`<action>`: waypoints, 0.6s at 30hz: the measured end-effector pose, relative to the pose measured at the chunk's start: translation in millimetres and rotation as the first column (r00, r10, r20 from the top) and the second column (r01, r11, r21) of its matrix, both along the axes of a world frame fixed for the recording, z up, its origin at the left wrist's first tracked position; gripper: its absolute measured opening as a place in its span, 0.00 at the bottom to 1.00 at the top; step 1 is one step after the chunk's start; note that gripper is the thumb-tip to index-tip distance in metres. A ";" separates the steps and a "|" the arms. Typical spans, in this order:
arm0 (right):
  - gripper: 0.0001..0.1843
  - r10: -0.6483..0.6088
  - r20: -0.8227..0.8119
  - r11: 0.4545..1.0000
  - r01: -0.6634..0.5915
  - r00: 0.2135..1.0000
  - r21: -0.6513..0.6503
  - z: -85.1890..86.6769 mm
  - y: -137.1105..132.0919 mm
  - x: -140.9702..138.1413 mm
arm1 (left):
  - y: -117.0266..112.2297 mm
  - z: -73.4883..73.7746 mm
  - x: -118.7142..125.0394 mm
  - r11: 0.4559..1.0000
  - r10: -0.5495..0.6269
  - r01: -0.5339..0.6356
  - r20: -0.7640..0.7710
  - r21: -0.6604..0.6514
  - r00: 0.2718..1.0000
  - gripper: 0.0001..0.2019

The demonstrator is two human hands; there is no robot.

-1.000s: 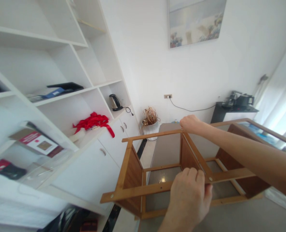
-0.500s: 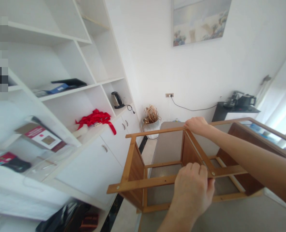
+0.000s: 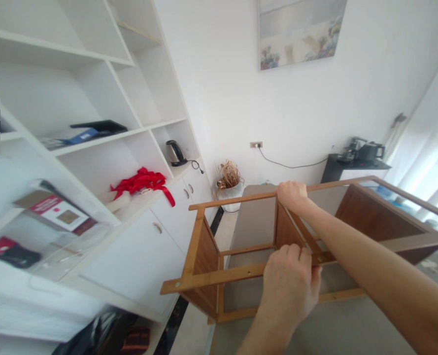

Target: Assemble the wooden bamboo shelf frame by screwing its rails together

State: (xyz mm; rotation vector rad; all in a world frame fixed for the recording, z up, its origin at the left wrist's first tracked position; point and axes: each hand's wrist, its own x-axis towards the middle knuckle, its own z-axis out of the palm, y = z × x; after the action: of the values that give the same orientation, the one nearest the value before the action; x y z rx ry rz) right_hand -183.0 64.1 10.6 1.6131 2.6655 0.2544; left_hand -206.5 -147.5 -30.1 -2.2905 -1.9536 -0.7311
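A wooden frame shelf point(image 3: 204, 246) of brown rails and panels is held up in front of me, tilted. My left hand point(image 3: 288, 286) is closed round its near rail at the middle joint. My right hand point(image 3: 292, 195) reaches across and grips the far top rail, fingers wrapped over it. My right forearm crosses above the frame's right half. A grey surface point(image 3: 255, 217) lies beneath and behind the frame.
White wall shelving point(image 3: 93, 148) on the left holds a red ribbon point(image 3: 141, 181), a kettle point(image 3: 173, 153) and boxes. A pot of dried plant point(image 3: 229, 182) stands by the wall. A black stand point(image 3: 355, 165) with appliances is at the right, below a picture point(image 3: 300, 29).
The frame's right end has swung up and nearer, so it is more tilted. Both hands keep the same grips on the rails.
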 end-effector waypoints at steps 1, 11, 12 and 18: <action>0.22 0.017 0.005 1.000 -0.016 1.000 -0.013 3.3 1.2 1.0 | 0.0 -0.2 0.2 1.000 0.001 -0.001 -0.002 0.005 1.000 0.06; 0.15 0.271 0.042 0.955 -0.263 0.962 -0.134 37.0 24.9 18.5 | 2.0 -0.3 -0.5 1.000 -0.002 0.003 -0.016 0.028 1.000 0.06; 0.15 0.273 0.032 0.955 -0.267 0.961 -0.132 35.5 23.9 19.7 | 2.1 -0.4 -0.8 1.000 -0.002 0.002 -0.014 0.029 1.000 0.06; 0.22 0.191 -0.072 0.981 -0.190 0.979 0.026 36.1 2.4 16.7 | 2.7 -4.7 -0.5 0.999 -0.007 0.007 -0.008 0.033 1.000 0.06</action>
State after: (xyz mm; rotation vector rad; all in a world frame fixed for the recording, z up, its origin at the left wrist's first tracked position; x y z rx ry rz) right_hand -166.2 66.4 46.7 1.3983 2.8854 0.2273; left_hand -207.0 -144.8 -34.8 -2.2790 -1.9165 -0.7474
